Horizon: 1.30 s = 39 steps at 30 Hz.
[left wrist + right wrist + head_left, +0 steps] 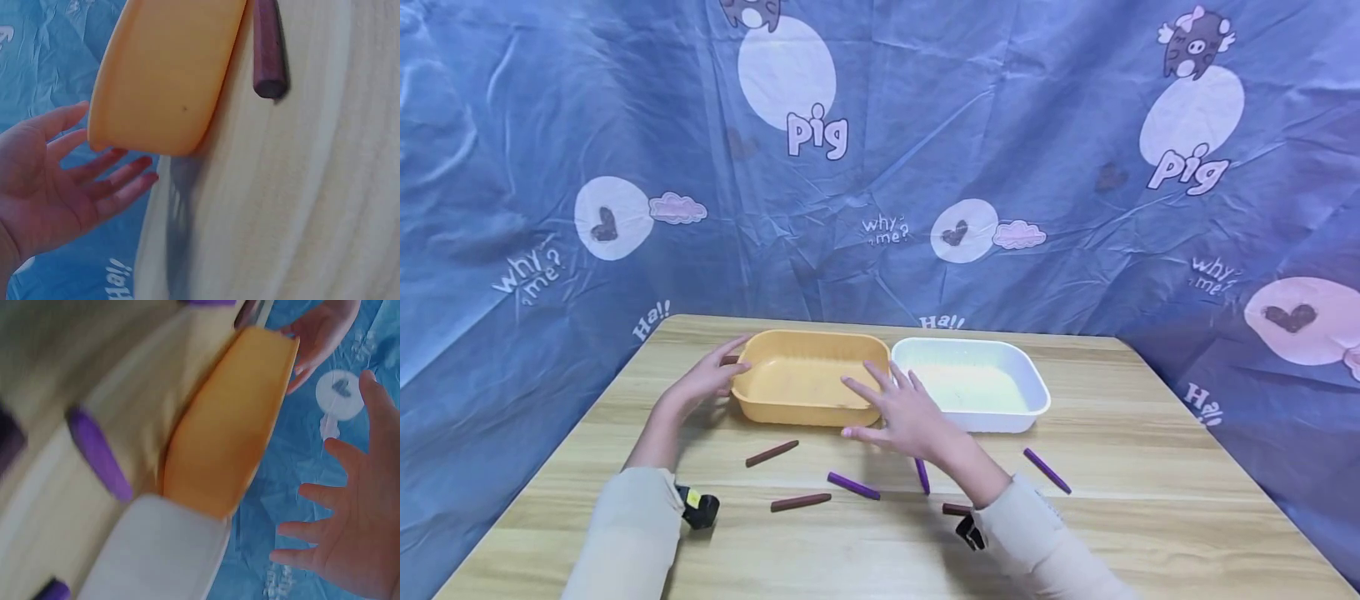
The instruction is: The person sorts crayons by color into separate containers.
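My left hand (703, 379) is at the left end of an orange tray (808, 414), fingers loosely extended and fingertips at its rim. In the left wrist view its palm shows nothing held. A small brown piece (730, 360) shows beside those fingers in the head view; I cannot tell what it is. My right hand (913, 412), fingers spread, hovers over the orange tray's right end and the white tray's (996, 422) left side. It holds nothing. The two trays stand side by side.
Purple crayons (853, 486) and brown crayons (801, 502) lie scattered on the wooden table (865, 558) before the trays. One purple crayon (1047, 470) lies farther right. A brown crayon (957, 509) is partly under my right forearm. Blue printed cloth (880, 275) hangs behind.
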{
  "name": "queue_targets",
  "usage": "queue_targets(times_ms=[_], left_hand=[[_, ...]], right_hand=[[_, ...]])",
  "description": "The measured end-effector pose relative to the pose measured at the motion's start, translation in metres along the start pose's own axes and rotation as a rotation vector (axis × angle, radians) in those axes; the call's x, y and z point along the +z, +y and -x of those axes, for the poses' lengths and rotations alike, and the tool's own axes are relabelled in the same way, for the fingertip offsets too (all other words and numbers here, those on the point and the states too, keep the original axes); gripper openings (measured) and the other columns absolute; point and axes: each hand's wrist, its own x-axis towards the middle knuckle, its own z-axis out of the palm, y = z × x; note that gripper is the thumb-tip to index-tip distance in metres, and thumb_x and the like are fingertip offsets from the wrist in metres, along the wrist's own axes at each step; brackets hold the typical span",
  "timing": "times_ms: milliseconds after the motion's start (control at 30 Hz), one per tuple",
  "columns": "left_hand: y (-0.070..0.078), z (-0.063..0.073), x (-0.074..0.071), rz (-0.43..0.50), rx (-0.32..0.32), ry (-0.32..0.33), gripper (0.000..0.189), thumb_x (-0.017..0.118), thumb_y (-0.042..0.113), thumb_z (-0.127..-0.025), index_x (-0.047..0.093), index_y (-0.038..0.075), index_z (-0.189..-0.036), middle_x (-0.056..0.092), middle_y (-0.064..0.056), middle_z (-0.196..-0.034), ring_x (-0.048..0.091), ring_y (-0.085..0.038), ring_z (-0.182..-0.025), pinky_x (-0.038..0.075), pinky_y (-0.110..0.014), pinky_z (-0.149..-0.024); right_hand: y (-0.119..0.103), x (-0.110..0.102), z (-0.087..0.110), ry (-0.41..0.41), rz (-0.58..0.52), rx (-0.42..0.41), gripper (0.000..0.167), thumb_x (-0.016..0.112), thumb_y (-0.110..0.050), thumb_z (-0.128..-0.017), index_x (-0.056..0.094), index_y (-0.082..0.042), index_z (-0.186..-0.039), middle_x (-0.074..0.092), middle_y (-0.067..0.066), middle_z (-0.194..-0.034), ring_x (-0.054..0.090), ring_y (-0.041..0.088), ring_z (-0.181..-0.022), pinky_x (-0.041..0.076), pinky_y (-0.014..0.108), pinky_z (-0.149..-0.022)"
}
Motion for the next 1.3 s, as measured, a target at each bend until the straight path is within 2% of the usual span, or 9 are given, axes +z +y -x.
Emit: queue_targets(times_ms=[167, 300, 467, 567, 700, 833, 933, 1100, 1300], left_hand=[[-0.014, 0.0, -0.003, 0.17, -0.012, -0.027, 0.063, 0.041, 0.002, -0.095, 0.003, -0.003, -0.145, 0.017, -0.039, -0.138, 0.033, -0.051, -0.119, 0.045, -0.047, -0.087], [-0.022, -0.002, -0.006, 0.243, -0.029, -0.039, 0.062, 0.041, 0.002, -0.095, 0.003, -0.005, -0.144, 0.015, -0.037, -0.14, 0.027, -0.049, -0.124, 0.042, -0.05, -0.09], [-0.025, -0.003, -0.008, 0.273, -0.01, -0.056, 0.058, 0.035, -0.001, -0.095, 0.002, -0.006, -0.144, 0.012, -0.036, -0.141, 0.025, -0.05, -0.124, 0.042, -0.05, -0.091], [-0.026, -0.003, -0.009, 0.285, -0.007, -0.061, 0.057, 0.033, -0.003, -0.095, 0.003, -0.005, -0.144, 0.011, -0.035, -0.142, 0.025, -0.05, -0.125, 0.041, -0.05, -0.091], [-0.029, -0.004, -0.01, 0.293, -0.004, -0.064, 0.057, 0.033, -0.003, -0.096, 0.003, -0.004, -0.144, 0.01, -0.035, -0.142, 0.024, -0.049, -0.125, 0.041, -0.05, -0.092], [-0.03, -0.005, -0.011, 0.3, -0.001, -0.06, 0.057, 0.033, -0.002, -0.096, 0.004, -0.003, -0.144, 0.012, -0.034, -0.143, 0.025, -0.049, -0.125, 0.039, -0.05, -0.093], [-0.03, -0.006, -0.012, 0.302, 0.002, -0.055, 0.056, 0.033, -0.002, -0.096, 0.005, -0.003, -0.145, 0.013, -0.034, -0.142, 0.026, -0.048, -0.125, 0.039, -0.05, -0.094], [-0.03, -0.007, -0.012, 0.3, 0.01, -0.052, 0.056, 0.033, -0.002, -0.096, 0.004, -0.004, -0.144, 0.013, -0.035, -0.142, 0.026, -0.049, -0.124, 0.038, -0.05, -0.094], [-0.029, -0.008, -0.013, 0.302, 0.009, -0.054, 0.056, 0.031, -0.002, -0.096, 0.003, -0.004, -0.144, 0.012, -0.035, -0.142, 0.025, -0.049, -0.125, 0.038, -0.051, -0.094]], right_hand=[[-0.017, 0.011, 0.0, -0.064, -0.021, -0.026, 0.074, 0.048, -0.066, -0.081, 0.032, -0.03, -0.143, 0.023, 0.01, -0.148, 0.019, 0.042, -0.131, 0.021, 0.058, -0.101], [-0.03, 0.018, 0.0, -0.098, -0.036, -0.073, 0.074, 0.054, -0.062, -0.08, 0.034, -0.029, -0.143, 0.028, 0.008, -0.147, 0.026, 0.04, -0.129, 0.028, 0.058, -0.098], [-0.043, 0.024, -0.001, -0.081, -0.005, -0.155, 0.07, 0.061, -0.056, -0.08, 0.041, -0.024, -0.139, 0.034, 0.007, -0.144, 0.029, 0.036, -0.129, 0.034, 0.052, -0.097], [-0.048, 0.027, -0.003, -0.048, 0.015, -0.207, 0.067, 0.064, -0.051, -0.079, 0.047, -0.021, -0.136, 0.039, 0.007, -0.141, 0.028, 0.032, -0.13, 0.031, 0.046, -0.101], [-0.055, 0.029, -0.004, -0.043, -0.018, -0.27, 0.059, 0.068, -0.044, -0.079, 0.053, -0.017, -0.13, 0.045, 0.008, -0.136, 0.033, 0.03, -0.128, 0.03, 0.041, -0.103], [-0.061, 0.034, -0.006, -0.095, -0.052, -0.292, 0.048, 0.07, -0.035, -0.08, 0.059, -0.017, -0.123, 0.053, 0.003, -0.126, 0.047, 0.02, -0.117, 0.039, 0.031, -0.095], [-0.063, 0.039, -0.007, -0.149, -0.081, -0.287, 0.041, 0.072, -0.028, -0.079, 0.062, -0.019, -0.118, 0.058, -0.004, -0.114, 0.052, 0.007, -0.102, 0.043, 0.02, -0.085], [-0.067, 0.044, -0.009, -0.219, -0.105, -0.282, 0.037, 0.074, -0.019, -0.077, 0.065, -0.021, -0.114, 0.059, -0.01, -0.094, 0.05, -0.002, -0.08, 0.04, 0.011, -0.068], [-0.071, 0.047, -0.016, -0.259, -0.083, -0.273, 0.037, 0.072, -0.009, -0.076, 0.067, -0.024, -0.11, 0.054, -0.012, -0.08, 0.046, -0.003, -0.069, 0.035, 0.01, -0.059]])
